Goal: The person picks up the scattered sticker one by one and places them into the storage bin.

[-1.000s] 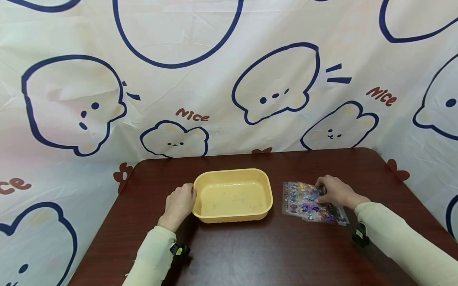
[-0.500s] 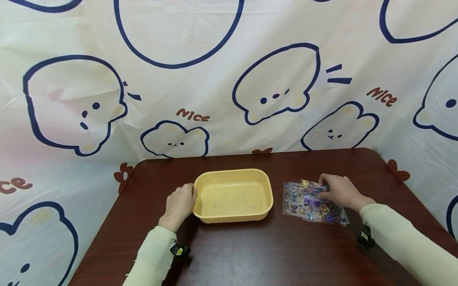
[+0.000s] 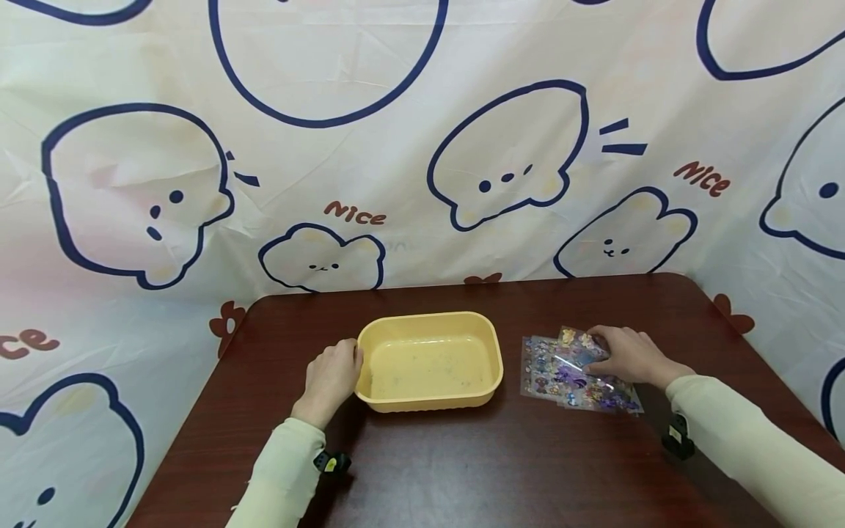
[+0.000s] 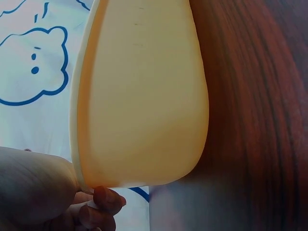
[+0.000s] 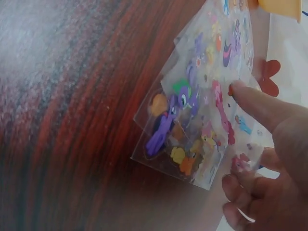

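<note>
A shallow yellow plastic basin [image 3: 429, 367] stands on the table, its inside facing up. My left hand [image 3: 333, 378] grips its left end, with thumb and fingers pinching the rim in the left wrist view. To the basin's right lies an overlapping pile of clear sticker sheets [image 3: 561, 378] printed with small colourful cartoon ponies. My right hand [image 3: 634, 356] pinches the right edge of a sticker sheet [image 5: 219, 106]. In the right wrist view the thumb presses on top, and the curled fingers lie at the sheet's edge, partly behind it.
The dark red-brown wooden table [image 3: 449, 469] has rounded far corners. A white cloth [image 3: 409, 176] with cartoon drawings hangs right behind the table and along its sides. Each wrist carries a small black camera device.
My right hand has moved slightly right and back. The top sticker sheet, curled up half a second ago, now lies flatter and sticks out farther at the back of the pile. My left hand stays put.
</note>
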Demonstrator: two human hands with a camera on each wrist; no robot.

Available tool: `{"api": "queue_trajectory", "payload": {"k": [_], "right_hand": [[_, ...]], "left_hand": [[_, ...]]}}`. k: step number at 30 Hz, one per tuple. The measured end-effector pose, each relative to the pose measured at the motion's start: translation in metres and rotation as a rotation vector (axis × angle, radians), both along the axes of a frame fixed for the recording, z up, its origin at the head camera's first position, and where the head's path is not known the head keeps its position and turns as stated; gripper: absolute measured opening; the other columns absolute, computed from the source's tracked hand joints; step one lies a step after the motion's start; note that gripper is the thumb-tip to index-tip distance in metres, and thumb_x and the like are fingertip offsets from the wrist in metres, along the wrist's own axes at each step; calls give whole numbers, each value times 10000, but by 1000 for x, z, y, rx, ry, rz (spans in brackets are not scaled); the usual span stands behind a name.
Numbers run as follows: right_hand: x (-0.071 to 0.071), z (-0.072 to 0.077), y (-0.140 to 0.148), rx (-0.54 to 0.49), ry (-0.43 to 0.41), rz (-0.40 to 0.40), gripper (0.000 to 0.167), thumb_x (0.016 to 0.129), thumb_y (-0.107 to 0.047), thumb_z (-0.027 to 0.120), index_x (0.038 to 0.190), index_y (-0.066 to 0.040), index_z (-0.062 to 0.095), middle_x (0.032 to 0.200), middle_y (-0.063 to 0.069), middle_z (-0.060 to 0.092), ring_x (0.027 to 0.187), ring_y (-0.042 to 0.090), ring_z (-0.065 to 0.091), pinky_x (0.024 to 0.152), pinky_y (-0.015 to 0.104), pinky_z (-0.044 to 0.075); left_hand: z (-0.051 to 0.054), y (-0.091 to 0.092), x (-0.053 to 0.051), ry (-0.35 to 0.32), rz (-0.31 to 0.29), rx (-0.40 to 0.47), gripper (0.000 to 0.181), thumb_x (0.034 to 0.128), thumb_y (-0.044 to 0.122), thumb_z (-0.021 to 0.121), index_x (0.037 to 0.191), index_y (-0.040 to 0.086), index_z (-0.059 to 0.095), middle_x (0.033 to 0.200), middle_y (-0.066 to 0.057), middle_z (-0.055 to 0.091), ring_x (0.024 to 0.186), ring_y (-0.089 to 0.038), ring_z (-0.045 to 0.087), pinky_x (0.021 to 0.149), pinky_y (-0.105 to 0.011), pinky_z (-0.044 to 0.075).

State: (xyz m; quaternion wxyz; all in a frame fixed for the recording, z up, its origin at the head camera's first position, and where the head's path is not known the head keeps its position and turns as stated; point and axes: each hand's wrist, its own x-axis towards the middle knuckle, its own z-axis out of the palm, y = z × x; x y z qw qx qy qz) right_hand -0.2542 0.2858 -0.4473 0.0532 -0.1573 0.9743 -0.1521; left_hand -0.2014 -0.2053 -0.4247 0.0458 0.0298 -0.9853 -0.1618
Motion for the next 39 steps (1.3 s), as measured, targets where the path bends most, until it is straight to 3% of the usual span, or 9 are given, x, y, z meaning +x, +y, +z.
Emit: {"api": "queue_trajectory", "payload": {"k": [4, 9, 15, 21, 26, 33, 39], "right_hand": [[1, 4, 0, -5, -36, 9, 771, 794, -425, 828, 1307, 91, 574, 1188, 264, 675, 881, 246, 629, 779, 511, 541], [3, 10, 1, -17, -83, 11, 734, 825, -405, 806, 1294, 110, 575, 1202, 291, 656, 888, 262, 599, 814, 532, 531], [3, 10, 6, -70, -93, -10, 434, 919, -205, 704, 1225, 90, 612, 1014, 187, 690, 789, 197, 596, 705, 425, 525], [3, 12, 11, -116, -95, -3, 102, 949, -93, 611, 964, -22, 683, 821, 46, 665, 664, 134, 553, 588, 327, 455], [2, 13, 15, -137, -96, 4, 91, 952, -79, 619, 896, -45, 682, 829, 48, 671, 694, 141, 550, 593, 315, 455], [4, 17, 19, -196, -102, 16, 110, 963, -86, 638, 887, -31, 696, 805, 34, 652, 713, 129, 539, 591, 269, 449], [7, 20, 26, -287, -82, 46, 113, 963, -69, 642, 886, -20, 708, 762, 49, 651, 628, 64, 497, 565, 246, 428]], "left_hand": [[0, 0, 0, 5, -1, -1, 280, 1039, 202, 522, 797, 82, 598, 610, -58, 527, 534, -199, 511, 501, -348, 382], [0, 0, 0, 2, -4, 1, 283, 1039, 198, 521, 791, 82, 594, 605, -57, 515, 531, -195, 503, 502, -343, 378], [1, 0, -1, 2, -10, 3, 298, 1036, 196, 532, 759, 92, 568, 602, -56, 508, 529, -195, 501, 502, -339, 371], [1, 0, -2, -19, 0, 4, 250, 1035, 212, 543, 839, 76, 618, 632, -60, 540, 548, -199, 523, 513, -345, 386], [1, 0, -3, -12, -3, 4, 226, 1036, 218, 544, 923, 56, 655, 647, -65, 560, 554, -200, 532, 512, -349, 395], [2, 0, -3, -25, 1, 1, 240, 1037, 226, 543, 894, 65, 651, 661, -65, 575, 571, -201, 548, 526, -361, 411], [1, 0, -1, -33, 1, 10, 243, 1038, 223, 546, 886, 62, 647, 654, -61, 563, 571, -197, 540, 530, -351, 407]]}}
